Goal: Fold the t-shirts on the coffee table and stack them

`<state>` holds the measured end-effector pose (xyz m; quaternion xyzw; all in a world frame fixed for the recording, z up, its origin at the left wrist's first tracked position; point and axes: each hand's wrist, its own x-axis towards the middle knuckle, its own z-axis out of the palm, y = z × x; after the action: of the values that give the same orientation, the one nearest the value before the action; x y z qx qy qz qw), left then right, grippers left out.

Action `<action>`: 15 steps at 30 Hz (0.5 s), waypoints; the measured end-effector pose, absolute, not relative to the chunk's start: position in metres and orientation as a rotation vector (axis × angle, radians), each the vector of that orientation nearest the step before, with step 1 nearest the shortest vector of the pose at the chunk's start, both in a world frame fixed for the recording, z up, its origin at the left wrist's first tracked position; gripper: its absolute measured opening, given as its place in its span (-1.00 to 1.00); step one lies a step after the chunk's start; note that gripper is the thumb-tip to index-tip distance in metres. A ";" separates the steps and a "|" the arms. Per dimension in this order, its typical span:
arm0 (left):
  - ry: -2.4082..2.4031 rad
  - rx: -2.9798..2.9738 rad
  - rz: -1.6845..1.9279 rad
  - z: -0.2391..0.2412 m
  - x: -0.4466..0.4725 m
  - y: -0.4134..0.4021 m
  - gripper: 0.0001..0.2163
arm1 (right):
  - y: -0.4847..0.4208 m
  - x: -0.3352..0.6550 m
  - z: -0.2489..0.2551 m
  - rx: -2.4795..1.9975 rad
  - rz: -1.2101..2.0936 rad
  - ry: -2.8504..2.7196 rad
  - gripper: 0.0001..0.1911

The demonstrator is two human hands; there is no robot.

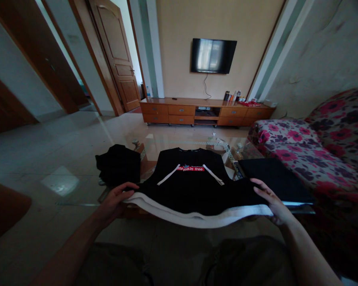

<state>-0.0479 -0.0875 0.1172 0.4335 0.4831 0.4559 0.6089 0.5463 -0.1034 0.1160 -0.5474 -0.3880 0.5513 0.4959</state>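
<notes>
A black shirt (193, 190) with a white hem and a red "Remain free" print lies partly on the glass table (149, 143), its collar pointing away from me. White strips slant down either side of the print. My left hand (117, 196) pinches the left corner of the hem. At the right corner, my right hand (267, 200) grips the fabric between thumb and fingers. Between both hands the hem is lifted off the table toward me and sags in the middle.
A crumpled black cloth (119, 163) sits left of the shirt. Flat dark folded fabric (274, 178) lies on the right side. Beyond stand a floral-covered sofa (289, 135), a low wooden cabinet (181, 111) and a wall television (213, 55).
</notes>
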 end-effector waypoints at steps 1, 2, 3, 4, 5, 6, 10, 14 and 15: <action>1.056 1.009 1.047 0.118 -0.049 -0.089 -0.49 | -0.105 0.550 0.115 -1.348 1.354 -0.905 -0.36; 1.014 1.029 1.048 0.119 -0.050 -0.090 -0.41 | -0.106 0.553 0.114 -1.356 1.377 -0.867 -0.42; 1.006 1.062 1.052 0.120 -0.049 -0.091 -0.33 | -0.107 0.556 0.112 -1.340 1.399 -0.835 -0.46; 1.035 1.106 1.056 0.120 -0.048 -0.091 -0.30 | -0.109 0.559 0.112 -1.301 1.417 -0.814 -0.47; 1.097 1.158 1.063 0.119 -0.047 -0.090 -0.33 | -0.110 0.560 0.111 -1.242 1.427 -0.804 -0.44; 1.173 1.212 1.066 0.118 -0.046 -0.089 -0.39 | -0.110 0.559 0.111 -1.183 1.430 -0.806 -0.40; 1.364 1.363 1.036 0.116 -0.048 -0.082 -0.57 | -0.108 0.554 0.106 -1.169 1.391 -0.877 -0.28; 1.381 1.487 1.058 0.120 -0.062 -0.079 -0.66 | -0.105 0.568 0.094 -1.277 1.307 -0.938 -0.50; 1.354 1.510 1.084 0.121 -0.065 -0.079 -0.71 | -0.106 0.574 0.092 -1.288 1.278 -0.936 -0.53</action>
<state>-0.0653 -0.0791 0.1214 0.5992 0.5375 0.4302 0.4086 0.5742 -0.1060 0.0917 -0.5378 -0.3910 0.5337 0.5226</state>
